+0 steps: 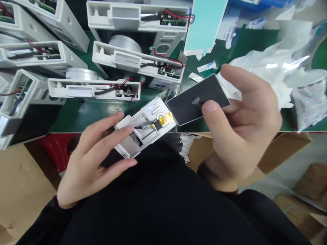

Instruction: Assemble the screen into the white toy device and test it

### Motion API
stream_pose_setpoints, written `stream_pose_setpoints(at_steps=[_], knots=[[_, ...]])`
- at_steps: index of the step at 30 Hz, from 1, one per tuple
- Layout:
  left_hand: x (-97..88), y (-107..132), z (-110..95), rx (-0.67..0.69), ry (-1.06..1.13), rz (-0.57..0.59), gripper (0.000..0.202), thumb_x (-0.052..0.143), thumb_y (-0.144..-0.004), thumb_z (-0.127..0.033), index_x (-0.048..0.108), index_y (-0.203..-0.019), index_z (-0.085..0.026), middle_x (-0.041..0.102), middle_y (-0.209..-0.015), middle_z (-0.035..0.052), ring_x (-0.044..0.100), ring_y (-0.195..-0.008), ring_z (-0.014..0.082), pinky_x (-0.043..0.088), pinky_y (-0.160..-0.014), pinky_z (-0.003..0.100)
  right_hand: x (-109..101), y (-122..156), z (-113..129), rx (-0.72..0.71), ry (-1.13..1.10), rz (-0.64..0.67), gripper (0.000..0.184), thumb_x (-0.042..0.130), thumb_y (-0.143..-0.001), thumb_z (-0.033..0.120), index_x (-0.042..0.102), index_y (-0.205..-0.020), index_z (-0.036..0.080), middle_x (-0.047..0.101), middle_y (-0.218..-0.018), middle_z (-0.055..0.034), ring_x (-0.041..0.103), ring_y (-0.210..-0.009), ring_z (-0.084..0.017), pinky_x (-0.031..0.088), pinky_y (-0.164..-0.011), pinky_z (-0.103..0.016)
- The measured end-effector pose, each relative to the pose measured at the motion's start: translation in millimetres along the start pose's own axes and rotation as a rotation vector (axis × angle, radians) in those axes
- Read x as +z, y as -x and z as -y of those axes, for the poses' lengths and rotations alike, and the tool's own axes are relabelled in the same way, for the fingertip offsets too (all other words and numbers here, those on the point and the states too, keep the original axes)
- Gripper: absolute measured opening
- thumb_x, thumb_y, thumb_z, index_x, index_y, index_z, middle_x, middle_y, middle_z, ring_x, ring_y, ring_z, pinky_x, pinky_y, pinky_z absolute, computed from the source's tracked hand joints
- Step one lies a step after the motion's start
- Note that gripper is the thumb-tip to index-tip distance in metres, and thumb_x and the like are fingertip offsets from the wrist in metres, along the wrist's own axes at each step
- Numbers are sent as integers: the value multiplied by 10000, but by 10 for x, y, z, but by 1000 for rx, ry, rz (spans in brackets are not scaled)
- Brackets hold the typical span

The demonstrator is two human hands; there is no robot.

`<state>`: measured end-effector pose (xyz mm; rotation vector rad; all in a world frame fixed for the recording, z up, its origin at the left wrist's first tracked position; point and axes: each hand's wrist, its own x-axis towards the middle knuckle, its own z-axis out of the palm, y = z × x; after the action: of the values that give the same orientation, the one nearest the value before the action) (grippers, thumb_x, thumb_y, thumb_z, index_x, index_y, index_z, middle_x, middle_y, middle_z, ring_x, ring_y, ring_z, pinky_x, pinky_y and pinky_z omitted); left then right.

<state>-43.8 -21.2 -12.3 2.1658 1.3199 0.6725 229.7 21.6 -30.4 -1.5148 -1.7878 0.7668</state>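
Black pad (195, 100) sits pinched in your right hand (242, 132), your thumb pressing its face and your fingers curled behind it, so that hand is holding narrowly on the pad's edge area, above the front edge of the green surface (84, 117). Your left hand (88, 166) holds a white plastic casing (145, 127), fingers spread across it and thumb along its lower side, with the casing tilted and its open inside facing you. A strip of gold tape (166, 119) crosses a black strip inside that casing, and the pad's corner is just beside it. Beyond your hands, more white casings (93, 90) lie on the surface in a loose group, with red and black wires (127, 86) running to small circuit boards (122, 91), and ribbed silver discs (125, 44) sit among them. To the right lie a pale blue sheet (205, 23), paper scraps (206, 66) and crumpled clear plastic (270, 68). Cardboard boxes (283, 153) sit below the surface's edge, past your black sleeve (153, 204).
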Motion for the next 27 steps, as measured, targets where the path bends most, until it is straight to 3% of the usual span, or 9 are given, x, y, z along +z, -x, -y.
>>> stream_pose_setpoints(at_steps=[3,7,11,15,19,23,27], knots=[[29,48,19,8,-16,10,675,738,-902,-417,473,-1516,-324,569,-1509,110,652,-1259,286,638,-927,426,56,-93,-19,-3,27,-119,480,635,-993,271,550,-1427,458,602,-1428,43,702,-1099,-203,621,-892,-353],[66,44,71,5,-22,43,622,722,-918,-406,495,-1487,-304,581,-1490,137,684,-1190,295,630,-935,456,90,-119,55,-180,208,-142,522,645,-952,189,546,-1449,314,568,-1500,-54,531,-1408,-318,443,-1179,-519],[132,19,129,35,7,53,537,768,-890,-356,577,-1360,-179,589,-1462,178,592,-1338,303,560,-1075,452,121,-115,161,-319,251,32,247,686,-917,221,661,-1163,236,564,-1497,-134,529,-1403,-389,413,-1182,-617],[210,19,161,119,38,31,584,776,-886,-362,550,-1383,-154,554,-1512,179,512,-1440,283,496,-1178,453,139,-144,180,-351,236,191,165,619,-976,301,695,-1113,248,502,-1539,-141,424,-1477,-448,374,-1171,-716],[236,17,164,143,-38,40,558,781,-874,-403,576,-1354,-206,589,-1488,159,560,-1400,306,548,-1134,484,132,-139,160,-404,239,228,261,633,-966,450,717,-1133,266,375,-1645,-96,279,-1545,-476,200,-1237,-745],[237,-7,131,174,-93,34,536,791,-859,-416,611,-1281,-139,638,-1397,205,600,-1348,333,577,-1095,463,150,-103,181,-378,261,257,137,615,-982,305,713,-1023,219,224,-1722,-80,180,-1590,-425,140,-1285,-681],[254,-46,61,175,-190,28,448,749,-900,-394,629,-1256,-150,674,-1293,179,668,-1237,331,629,-976,442,176,-98,219,-389,231,267,109,588,-982,244,688,-950,214,262,-1708,-91,217,-1579,-432,182,-1256,-726]])
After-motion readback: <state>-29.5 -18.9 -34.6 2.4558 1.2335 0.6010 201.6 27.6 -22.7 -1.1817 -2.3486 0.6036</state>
